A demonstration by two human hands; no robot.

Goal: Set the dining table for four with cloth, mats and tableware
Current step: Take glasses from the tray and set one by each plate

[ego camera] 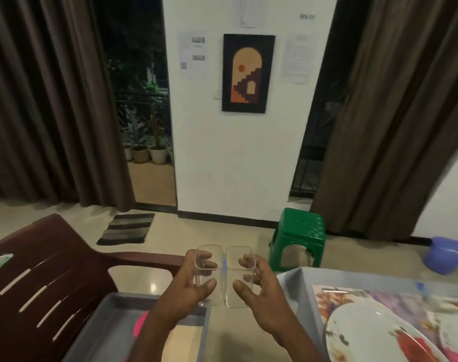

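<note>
In the middle, near: two clear glasses held up side by side, above the floor between the tray and the table.
Left hand [190, 280]: fingers and thumb curled round the left glass [207, 275].
Right hand [259, 286]: fingers and thumb curled round the right glass [238, 276].
Glasses: touching or almost touching; I cannot tell which.
Table [298, 280]: near right, under a pale blue cloth, with a flowery mat [395, 301] and a white plate [363, 333] on it.
Tray [113, 325]: grey, near left, on a dark brown chair [47, 257].
Stool [299, 236]: green, far right of the hands.
Writing: small dark letters high on the wall [307, 17], too blurry to read.
</note>
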